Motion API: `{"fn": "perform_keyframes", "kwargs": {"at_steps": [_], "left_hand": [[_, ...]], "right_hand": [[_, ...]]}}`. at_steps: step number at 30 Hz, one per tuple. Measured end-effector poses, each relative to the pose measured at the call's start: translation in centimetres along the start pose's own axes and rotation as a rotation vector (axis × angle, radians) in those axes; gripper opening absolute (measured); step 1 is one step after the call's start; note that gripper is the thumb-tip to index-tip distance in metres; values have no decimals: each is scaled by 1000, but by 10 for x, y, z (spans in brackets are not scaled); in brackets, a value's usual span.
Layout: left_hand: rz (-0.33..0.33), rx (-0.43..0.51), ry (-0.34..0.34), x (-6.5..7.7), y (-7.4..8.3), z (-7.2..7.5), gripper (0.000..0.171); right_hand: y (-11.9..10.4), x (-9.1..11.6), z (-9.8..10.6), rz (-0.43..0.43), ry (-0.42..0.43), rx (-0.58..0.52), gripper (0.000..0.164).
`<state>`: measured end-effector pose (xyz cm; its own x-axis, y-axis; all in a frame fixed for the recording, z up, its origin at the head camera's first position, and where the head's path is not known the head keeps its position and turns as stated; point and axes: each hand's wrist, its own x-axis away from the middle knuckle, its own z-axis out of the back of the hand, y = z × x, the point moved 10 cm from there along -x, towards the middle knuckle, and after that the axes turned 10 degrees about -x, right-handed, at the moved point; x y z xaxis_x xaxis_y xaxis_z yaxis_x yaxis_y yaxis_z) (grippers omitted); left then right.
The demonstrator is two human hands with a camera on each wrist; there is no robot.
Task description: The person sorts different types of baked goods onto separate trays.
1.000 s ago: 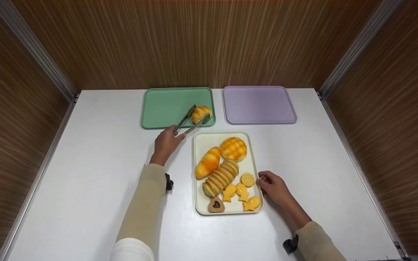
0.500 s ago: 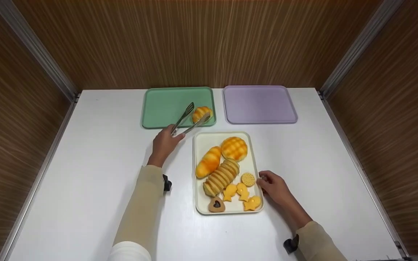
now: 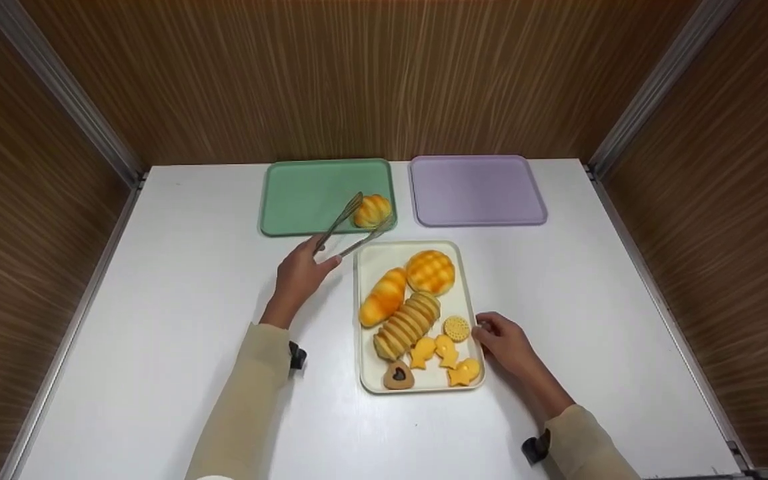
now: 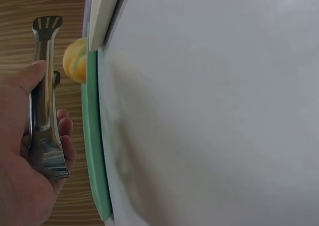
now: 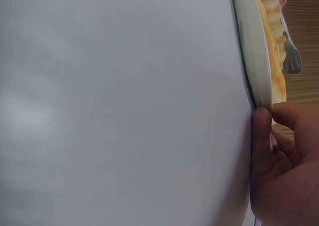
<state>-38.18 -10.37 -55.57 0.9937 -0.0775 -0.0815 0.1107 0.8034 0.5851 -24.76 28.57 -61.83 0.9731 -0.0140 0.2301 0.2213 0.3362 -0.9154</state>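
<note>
The left hand (image 3: 299, 275) grips a pair of metal tongs (image 4: 42, 101), with the thumb on one arm of it and the curled fingers at the other. The two arms of the tongs stand apart, and their slotted ends are on either side of a small golden bread roll (image 3: 374, 211). Whether these ends touch the roll, one cannot tell. The roll lies in the near right corner of the green tray (image 3: 304, 193).

The right hand (image 3: 505, 341) pinches the right rim of the cream tray (image 3: 432, 381) between thumb and fingers. This tray lies lengthwise, nearer to the person than the green one. At its far end is a round bread (image 3: 431, 272) with a grid pattern, and beside it, at the left, a long golden bread (image 3: 383, 297). A ridged bread (image 3: 408, 327) lies slantwise in the middle. Near the right rim there is a round biscuit (image 3: 456, 329) with small dots; below it come three yellow fish-shaped pieces (image 3: 423, 352), and in the near left part a brown biscuit (image 3: 399, 376) with a dark heart.

To the right of the green tray, with a narrow gap between, lies the purple tray (image 3: 477, 191). All three trays are on a white table (image 3: 591, 287), which brown wood-patterned walls (image 3: 384, 80) enclose at the back and both sides.
</note>
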Motion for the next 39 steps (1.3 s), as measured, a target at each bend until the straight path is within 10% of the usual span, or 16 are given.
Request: {"fn": "perform_keyframes", "kwargs": {"at_steps": [39], "left_hand": [[67,-46,-7,134,-4,6,59]], "right_hand": [[4,0,0,-3,0,-58,31]]}}
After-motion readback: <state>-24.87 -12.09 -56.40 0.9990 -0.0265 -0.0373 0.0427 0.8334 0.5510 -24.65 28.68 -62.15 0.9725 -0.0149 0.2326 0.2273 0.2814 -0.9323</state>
